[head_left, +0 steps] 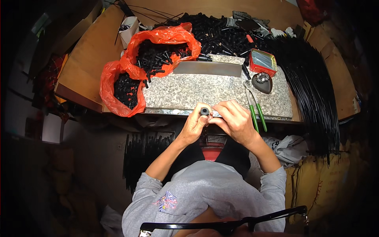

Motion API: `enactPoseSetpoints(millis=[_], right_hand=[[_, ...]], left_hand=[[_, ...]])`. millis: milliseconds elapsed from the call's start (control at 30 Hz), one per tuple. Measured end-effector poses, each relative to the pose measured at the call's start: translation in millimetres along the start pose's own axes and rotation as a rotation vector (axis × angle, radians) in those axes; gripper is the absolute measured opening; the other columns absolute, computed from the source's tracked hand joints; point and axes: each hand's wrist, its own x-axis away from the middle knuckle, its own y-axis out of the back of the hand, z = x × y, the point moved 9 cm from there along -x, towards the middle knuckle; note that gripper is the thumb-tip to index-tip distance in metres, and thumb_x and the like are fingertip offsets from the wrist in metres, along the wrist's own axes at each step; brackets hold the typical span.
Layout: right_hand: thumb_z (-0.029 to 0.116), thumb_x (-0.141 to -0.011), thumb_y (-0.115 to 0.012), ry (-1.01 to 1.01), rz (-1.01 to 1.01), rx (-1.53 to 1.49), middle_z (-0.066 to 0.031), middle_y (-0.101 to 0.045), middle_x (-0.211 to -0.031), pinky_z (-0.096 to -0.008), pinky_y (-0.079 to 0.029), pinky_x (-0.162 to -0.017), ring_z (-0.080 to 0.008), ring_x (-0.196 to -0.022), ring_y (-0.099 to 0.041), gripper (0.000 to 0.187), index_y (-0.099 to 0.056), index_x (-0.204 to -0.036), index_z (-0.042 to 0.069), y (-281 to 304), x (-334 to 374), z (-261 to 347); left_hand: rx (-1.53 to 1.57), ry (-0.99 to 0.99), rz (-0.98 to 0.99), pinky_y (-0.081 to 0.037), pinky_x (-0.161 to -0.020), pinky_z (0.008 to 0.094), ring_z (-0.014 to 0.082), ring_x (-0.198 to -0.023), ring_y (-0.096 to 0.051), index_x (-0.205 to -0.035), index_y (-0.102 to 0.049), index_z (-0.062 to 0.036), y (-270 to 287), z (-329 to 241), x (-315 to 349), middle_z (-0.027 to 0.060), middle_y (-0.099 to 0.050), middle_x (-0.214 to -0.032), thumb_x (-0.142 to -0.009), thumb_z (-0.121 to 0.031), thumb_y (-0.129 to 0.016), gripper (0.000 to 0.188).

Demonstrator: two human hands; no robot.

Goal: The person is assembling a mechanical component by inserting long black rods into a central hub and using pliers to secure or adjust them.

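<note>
Just in front of the stone slab's near edge, my left hand (192, 125) closes its thumb and fingers round a black cylindrical part (204, 111). The part's round, hollow-looking end faces up. My right hand (235, 121) is right beside it, thumb and fingers pinched together against the part's side. Whatever lies between those right fingertips is too small and hidden to make out. Green-handled pliers (252, 106) lie on the slab to the right of my right hand, their handles over the near edge.
The speckled stone slab (189, 93) carries a flat metal strip (207, 69). Two red plastic bags (118, 106) of small black parts stand left. Black parts (213, 33) heap behind. Right are a red tin (262, 62), a dark dish (262, 83) of small shiny pieces and long black rods (316, 98).
</note>
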Motion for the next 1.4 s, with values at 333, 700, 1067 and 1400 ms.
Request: enactPoseSetpoints(millis=[333,700,1067,1400], right_hand=[[0.006,-0.084,-0.054,-0.813,0.147,-1.007,-0.0015,-0.052,-0.064,-0.0208,-0.034,-0.046,-0.0068,-0.051,-0.045,0.007,-0.054,-0.081,0.0,-50.7,44.6,-48.2],[0.023,-0.073,-0.066,-0.753,0.094,0.591,-0.0188,-0.048,-0.089,-0.0444,-0.038,-0.076,-0.0353,-0.089,-0.047,0.035,-0.05,-0.091,-0.003,17.5,120.2,-130.3],[0.025,-0.086,-0.054,-1.005,0.243,-0.049,-0.0124,-0.052,-0.077,-0.0355,-0.043,-0.067,-0.0247,-0.073,-0.053,0.026,-0.049,-0.086,-0.001,30.0,143.3,-156.8],[0.001,-0.079,-0.055,-0.581,0.508,-0.429,-0.0128,-0.053,-0.081,-0.0345,-0.043,-0.067,-0.0251,-0.074,-0.055,0.02,-0.05,-0.098,-0.002,-2.5,82.9,-38.0]], left_hand=[[0.02,-0.027,-0.027,-0.036,-0.056,0.0215,0.0076,-0.062,-0.039,-0.097,-0.042,-0.0029,-4.7,3.7,-0.5,0.0009,-0.042,-0.072,-0.093,-0.04,-0.04,0.038],[0.069,-0.034,-0.125,-0.034,-0.056,0.0209,0.0076,-0.061,-0.036,-0.097,-0.04,-0.004,10.7,8.4,0.2,0.0011,-0.041,-0.072,-0.096,-0.028,-0.038,0.024],[0.001,0.1,-0.206,-0.031,-0.059,0.0189,0.0044,-0.065,-0.034,-0.102,-0.044,-0.0057,22.7,18.8,0.7,-0.0037,-0.039,-0.074,-0.091,-0.015,-0.051,0.016],[-0.008,0.117,-0.093,-0.034,-0.064,0.0205,0.0069,-0.066,-0.036,-0.113,-0.045,-0.0044,12.7,6.3,2.2,-0.0027,-0.039,-0.073,-0.089,-0.02,-0.054,0.03]])
